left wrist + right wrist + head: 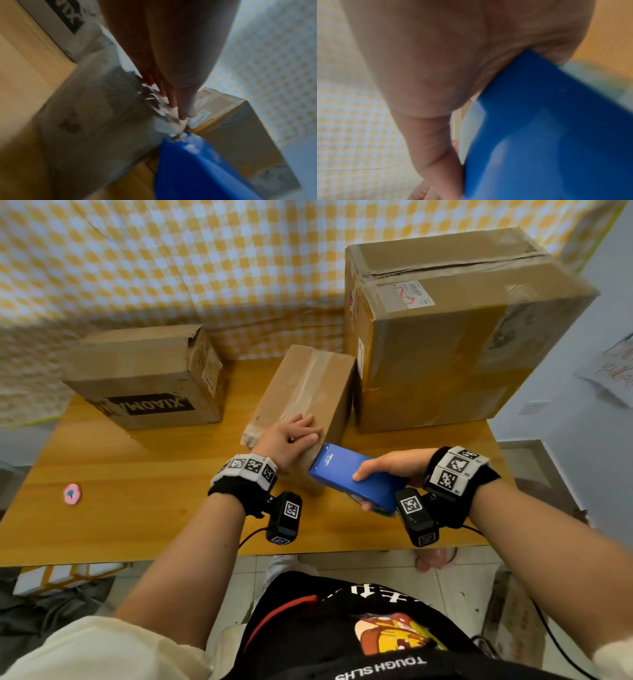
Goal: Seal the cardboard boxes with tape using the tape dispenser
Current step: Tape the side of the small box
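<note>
A narrow cardboard box point(308, 392) lies in the middle of the wooden table point(102, 481), with a strip of clear tape along its top. My left hand point(291, 436) rests flat on the box's near end, fingers straight. My right hand point(387, 467) grips a blue tape dispenser point(356, 477), whose front edge meets the box's near corner just below my left fingers. In the left wrist view the fingers point(173, 86) press crinkled tape point(154, 100) down, with the blue dispenser point(197, 169) beneath them. The right wrist view is blurred: my palm point(453, 60) and the dispenser point(547, 135).
A box printed XIAOMI point(147, 378) stands at the back left. A large taped box point(455, 330) stands at the back right, close beside the narrow one. A small pink round object point(72, 494) lies near the table's left front. Checked cloth hangs behind.
</note>
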